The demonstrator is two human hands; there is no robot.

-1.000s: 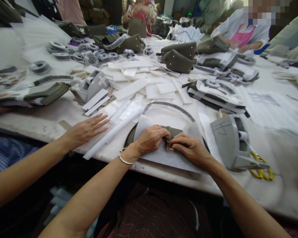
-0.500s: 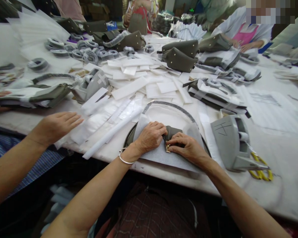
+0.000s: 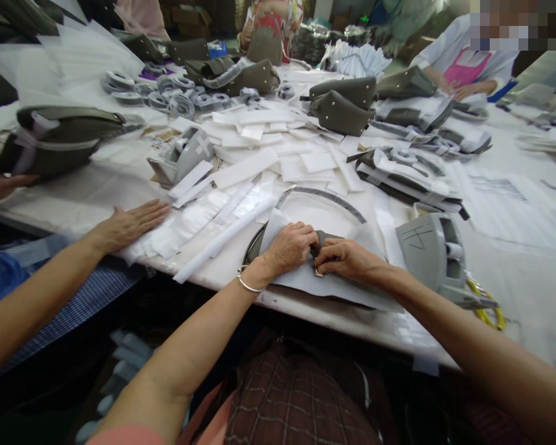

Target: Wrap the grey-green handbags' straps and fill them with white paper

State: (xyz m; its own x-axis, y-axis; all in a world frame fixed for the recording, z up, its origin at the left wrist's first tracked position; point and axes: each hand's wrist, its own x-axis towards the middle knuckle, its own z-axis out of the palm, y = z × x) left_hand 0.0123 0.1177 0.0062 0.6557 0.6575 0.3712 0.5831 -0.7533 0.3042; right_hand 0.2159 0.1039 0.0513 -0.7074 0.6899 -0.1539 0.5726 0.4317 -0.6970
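A dark olive handbag (image 3: 254, 245) lies at the table's front edge, its wrapped handle (image 3: 328, 194) arching away from me. A pale grey sheet (image 3: 296, 279) covers much of it. My left hand (image 3: 291, 247) is closed, its fingertips pinching the dark strap or flap at the bag's middle; the exact part is hidden under them. Close beside it, my right hand (image 3: 347, 259) pinches a small gold metal clasp (image 3: 319, 272) between thumb and fingers.
A co-worker's hand (image 3: 132, 227) lies flat at left, near another olive bag (image 3: 60, 145) held by a hand. White strips (image 3: 245, 170) pile mid-table. At right stand a grey tape dispenser (image 3: 421, 250) and yellow-handled scissors (image 3: 491, 318). People work across the table.
The view has shifted slightly. Both my hands stay at the clasp with little movement. At left, the co-worker's hand has lowered onto the table, and the olive bag there has been lifted and turned.
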